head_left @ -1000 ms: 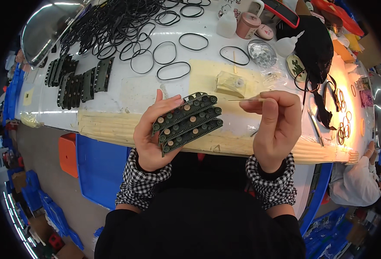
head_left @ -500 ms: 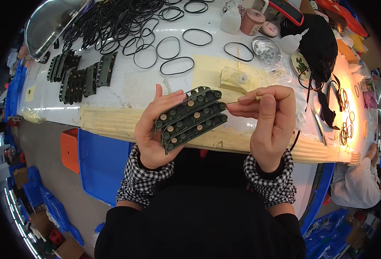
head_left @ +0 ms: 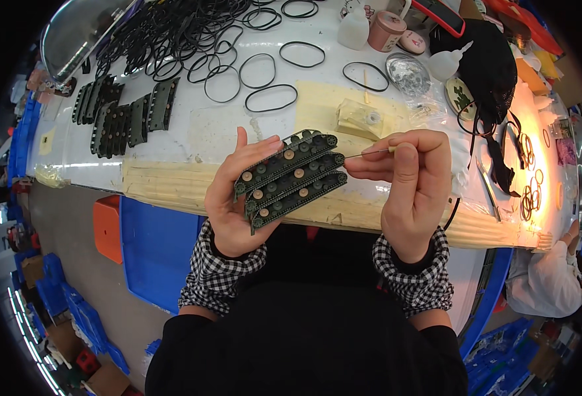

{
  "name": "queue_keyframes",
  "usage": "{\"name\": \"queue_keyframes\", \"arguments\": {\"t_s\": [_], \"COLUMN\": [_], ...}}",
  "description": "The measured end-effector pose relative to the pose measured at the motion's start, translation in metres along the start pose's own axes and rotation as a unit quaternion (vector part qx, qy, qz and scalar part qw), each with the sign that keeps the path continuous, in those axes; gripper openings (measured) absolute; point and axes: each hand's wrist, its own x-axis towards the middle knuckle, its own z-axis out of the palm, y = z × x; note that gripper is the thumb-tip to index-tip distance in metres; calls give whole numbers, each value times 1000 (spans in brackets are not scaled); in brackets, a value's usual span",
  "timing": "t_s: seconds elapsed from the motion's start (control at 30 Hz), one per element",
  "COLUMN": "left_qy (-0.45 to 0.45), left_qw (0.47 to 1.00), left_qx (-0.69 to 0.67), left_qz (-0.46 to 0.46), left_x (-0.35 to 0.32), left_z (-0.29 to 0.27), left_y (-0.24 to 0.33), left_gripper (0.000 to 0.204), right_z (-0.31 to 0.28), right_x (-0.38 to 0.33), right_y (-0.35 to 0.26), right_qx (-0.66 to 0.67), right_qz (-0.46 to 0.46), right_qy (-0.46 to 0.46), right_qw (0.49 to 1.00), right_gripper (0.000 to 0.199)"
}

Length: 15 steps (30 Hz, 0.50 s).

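Three dark green toy tank track assemblies, with dark bands round their wheels and some tan hubs, lie side by side in my left hand. Its palm and fingers support them from the left. Between thumb and fingertips, my right hand pinches a thin needle-like tool with a pale handle. The tool's tip is at the right end of the middle assembly; whether it touches is too small to tell. More dark green track assemblies stand grouped on the table at the left.
Loose black rubber bands lie on the white table, with a big heap behind. Beyond my hands sits a plastic-wrapped yellow block. White squeeze bottles, a pink jar and tweezers are to the right. Another person's white sleeve shows at the far right.
Both hands have barely moved. The track assemblies have tilted slightly in my left hand, and the tool's tip stays by the middle one.
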Motion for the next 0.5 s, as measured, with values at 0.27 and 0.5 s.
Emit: {"name": "queue_keyframes", "arguments": {"t_s": [0.27, 0.5], "left_qy": [20, 37], "left_qw": [1000, 999], "left_qx": [6, 29], "left_qz": [-5, -12], "left_x": [-1, 3], "left_z": [-2, -5], "left_y": [-2, -3], "left_gripper": [56, 58], "right_z": [-16, -30], "right_x": [14, 33], "right_y": [6, 24], "right_qx": [-134, -479], "right_qz": [-81, -230], "right_qy": [78, 54], "right_qw": [985, 845], "right_gripper": [10, 4]}}
